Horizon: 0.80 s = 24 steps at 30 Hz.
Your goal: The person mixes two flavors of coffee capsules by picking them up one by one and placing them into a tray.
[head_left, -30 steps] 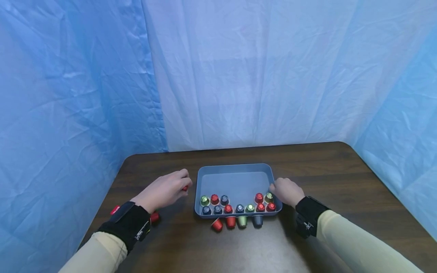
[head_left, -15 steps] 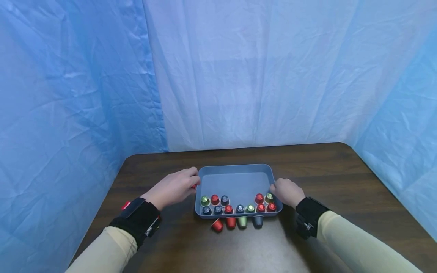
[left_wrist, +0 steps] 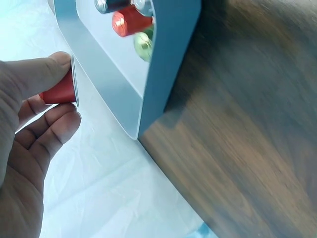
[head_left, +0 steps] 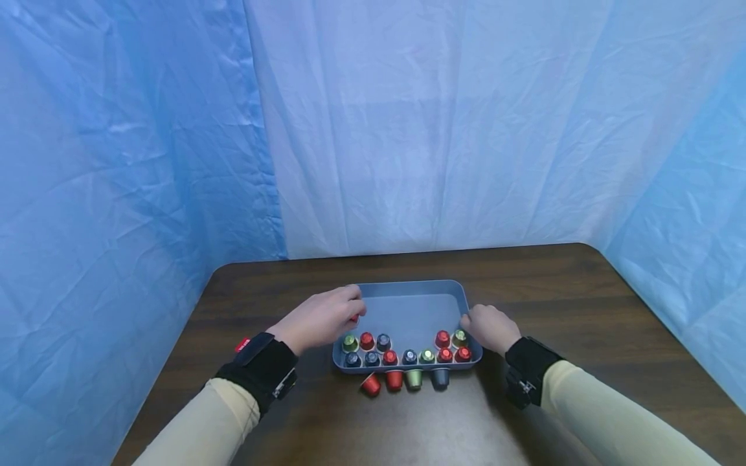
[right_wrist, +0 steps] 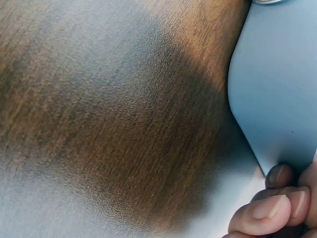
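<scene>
The right hand (right_wrist: 285,208), in the lower right corner, curls its fingers against the blue-grey tray (right_wrist: 277,89); a silvery rim (right_wrist: 268,1) peeks in at the top, and the brown wood-grained table (right_wrist: 129,109) spreads leftward

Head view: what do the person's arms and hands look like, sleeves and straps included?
The left hand and right hand are ungloved. The left sleeve and right sleeve are long and cream. Each wrist wears a wide black band; the left band shows a red tag.
</scene>
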{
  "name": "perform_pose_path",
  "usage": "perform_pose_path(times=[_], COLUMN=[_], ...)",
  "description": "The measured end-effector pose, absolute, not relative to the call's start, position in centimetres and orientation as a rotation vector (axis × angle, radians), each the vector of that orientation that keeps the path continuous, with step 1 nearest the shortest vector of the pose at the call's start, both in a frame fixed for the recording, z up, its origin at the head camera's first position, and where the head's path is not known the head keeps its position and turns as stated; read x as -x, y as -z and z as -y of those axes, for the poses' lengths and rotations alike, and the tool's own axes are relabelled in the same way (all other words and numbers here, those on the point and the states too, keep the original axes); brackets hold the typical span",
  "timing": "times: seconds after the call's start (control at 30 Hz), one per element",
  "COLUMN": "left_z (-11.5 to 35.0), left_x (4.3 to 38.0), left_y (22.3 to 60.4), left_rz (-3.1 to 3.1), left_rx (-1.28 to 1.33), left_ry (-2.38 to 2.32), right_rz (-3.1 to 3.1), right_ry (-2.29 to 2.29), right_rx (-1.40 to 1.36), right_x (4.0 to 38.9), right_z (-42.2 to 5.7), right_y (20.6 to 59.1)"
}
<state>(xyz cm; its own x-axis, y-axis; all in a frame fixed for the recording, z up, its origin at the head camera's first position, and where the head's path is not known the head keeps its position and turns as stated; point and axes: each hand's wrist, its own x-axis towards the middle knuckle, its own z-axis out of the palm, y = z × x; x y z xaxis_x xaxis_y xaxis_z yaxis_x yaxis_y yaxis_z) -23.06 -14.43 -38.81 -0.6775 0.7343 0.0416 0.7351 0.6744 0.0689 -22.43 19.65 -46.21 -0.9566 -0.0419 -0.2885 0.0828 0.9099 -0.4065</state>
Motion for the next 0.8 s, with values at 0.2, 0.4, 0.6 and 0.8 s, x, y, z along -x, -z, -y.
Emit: perform_pose_path(times=[0.2,0.4,0.6,0.8], left_z=[12.7,10.9,9.4,8.6], left_x=[23.0,22.8,22.7,22.8], left_y=[38.9,39.2,39.8,40.5], left_rz=[2.891,2.911,2.932,2.888], left_rx=[1.273,1.298,1.335,1.393], left_ry=[0.112,0.126,0.152,0.186], right_rz=[-2.782,-2.775,-2.778,-2.780], right_ry=[0.611,0.623,0.633,0.627], right_rx=[-0.031,-0.039,-0.033,-0.031], right_x=[22.5,22.7,22.5,22.6], right_z=[-19.7,-19.7,-19.9,-20.0], right_y=[46.3,46.4,46.4,46.4])
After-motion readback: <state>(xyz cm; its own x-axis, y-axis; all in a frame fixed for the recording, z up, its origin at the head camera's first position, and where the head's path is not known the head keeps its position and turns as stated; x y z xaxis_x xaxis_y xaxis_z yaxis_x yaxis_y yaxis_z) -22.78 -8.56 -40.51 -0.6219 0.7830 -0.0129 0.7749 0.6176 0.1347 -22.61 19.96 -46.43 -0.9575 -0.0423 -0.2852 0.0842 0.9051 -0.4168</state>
